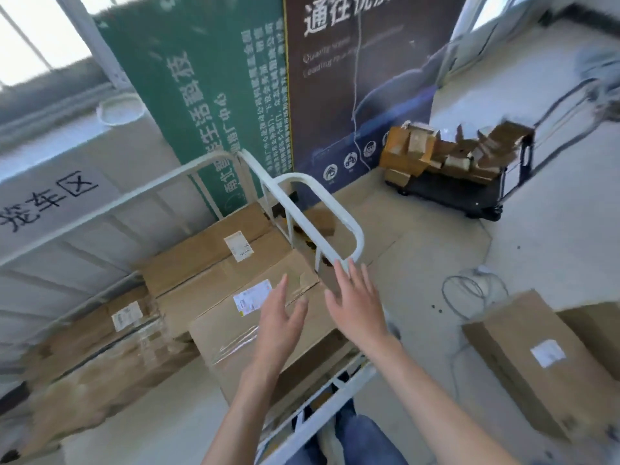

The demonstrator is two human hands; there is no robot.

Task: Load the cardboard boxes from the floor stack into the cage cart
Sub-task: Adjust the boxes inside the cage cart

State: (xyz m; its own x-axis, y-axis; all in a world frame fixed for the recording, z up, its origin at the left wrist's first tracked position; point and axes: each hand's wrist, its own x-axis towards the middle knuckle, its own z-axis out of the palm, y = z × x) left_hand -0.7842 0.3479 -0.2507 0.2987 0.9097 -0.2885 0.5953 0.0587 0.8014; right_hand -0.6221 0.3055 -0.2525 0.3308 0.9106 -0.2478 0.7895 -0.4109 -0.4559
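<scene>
Several brown cardboard boxes lie inside the white cage cart [356,237]. The nearest box [231,327] carries a white label and clear tape. Behind it lies another labelled box [204,253], and a further box [87,333] lies to the left. My left hand [280,325] hovers just above the nearest box with straight spread fingers and holds nothing. My right hand [357,302] is beside it near the cart's rounded end rail, also spread and empty. On the floor at the right stands a tall labelled box [533,360] with another box [600,330] behind it.
A black flat trolley [459,196] piled with small cardboard boxes stands at the back right. Large banner boards [355,95] lean behind the cart. A coil of grey cable [469,290] lies on the floor near the tall box. Flattened cardboard covers the floor beyond the cart.
</scene>
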